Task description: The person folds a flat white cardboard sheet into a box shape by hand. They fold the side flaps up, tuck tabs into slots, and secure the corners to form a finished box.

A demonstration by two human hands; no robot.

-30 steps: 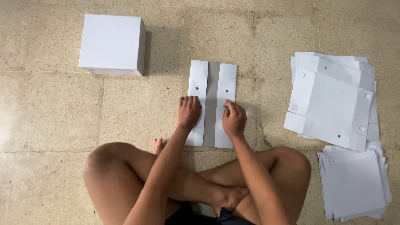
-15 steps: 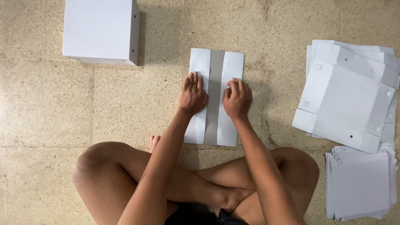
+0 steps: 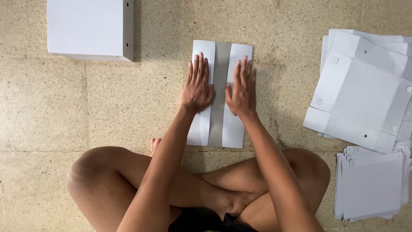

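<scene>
Left hand flat, fingers together, right hand flat alongside, arms extended

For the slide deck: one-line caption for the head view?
Seated cross-legged on a tiled floor, left hand and right hand press flat a folded white cardboard piece.
</scene>
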